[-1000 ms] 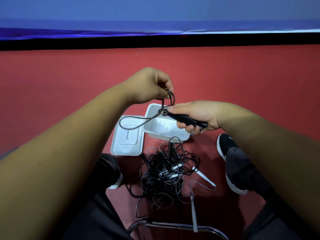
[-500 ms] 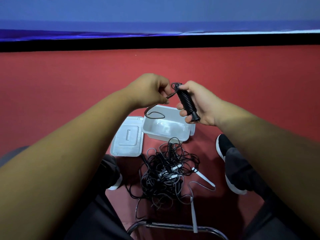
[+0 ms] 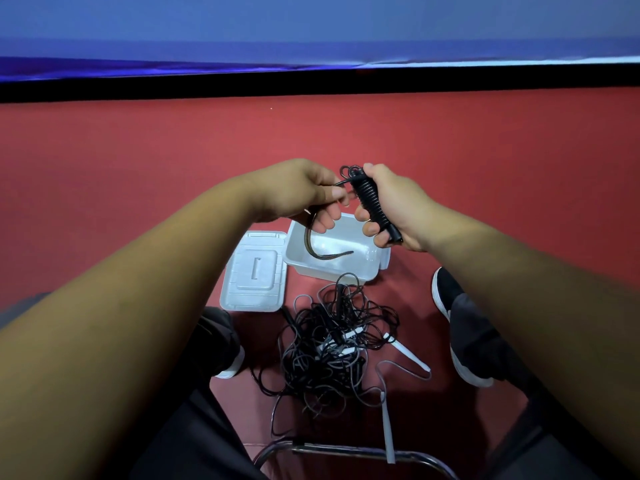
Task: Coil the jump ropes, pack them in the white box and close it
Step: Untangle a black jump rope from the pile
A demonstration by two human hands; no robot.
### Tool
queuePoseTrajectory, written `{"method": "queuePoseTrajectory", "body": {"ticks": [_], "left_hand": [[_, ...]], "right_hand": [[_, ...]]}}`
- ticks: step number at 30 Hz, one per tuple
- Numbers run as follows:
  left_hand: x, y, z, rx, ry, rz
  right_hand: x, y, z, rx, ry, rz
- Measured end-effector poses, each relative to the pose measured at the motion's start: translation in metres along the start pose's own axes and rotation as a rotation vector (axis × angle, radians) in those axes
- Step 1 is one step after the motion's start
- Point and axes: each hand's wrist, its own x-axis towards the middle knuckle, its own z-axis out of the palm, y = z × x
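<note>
The right hand grips a cord-wound black handle; the left hand pinches the cord, whose loose end dangles over the open box. Its lid lies alongside on the floor, with tangled ropes nearer, between the shoes.

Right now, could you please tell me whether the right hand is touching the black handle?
Touching: the head view shows the right hand curled round the black handle.

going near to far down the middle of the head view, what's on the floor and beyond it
metal bar → tangled jump ropes → white box → black strip → blue wall
</note>
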Motion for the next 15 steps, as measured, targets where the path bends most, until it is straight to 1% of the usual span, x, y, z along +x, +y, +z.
{"method": "queuePoseTrajectory", "body": {"ticks": [4, 6, 7, 12, 15], "left_hand": [[0.003, -0.008, -0.012, -0.135, -0.021, 0.029], [0.005, -0.010, -0.016, -0.211, -0.008, 0.015], [0.005, -0.010, -0.017, -0.209, -0.002, -0.001], [0.004, -0.013, -0.019, 0.110, 0.058, -0.033], [0.003, -0.015, -0.020, 0.254, 0.137, -0.027]], "right_hand": [[-0.002, -0.004, -0.004, 0.033, -0.036, 0.021], [-0.004, -0.007, -0.006, 0.045, -0.067, 0.037], [-0.005, -0.008, -0.006, 0.045, -0.081, 0.044], [-0.010, -0.007, -0.003, 0.061, -0.177, 0.095], [-0.011, -0.007, -0.003, 0.103, -0.288, 0.160]]}}
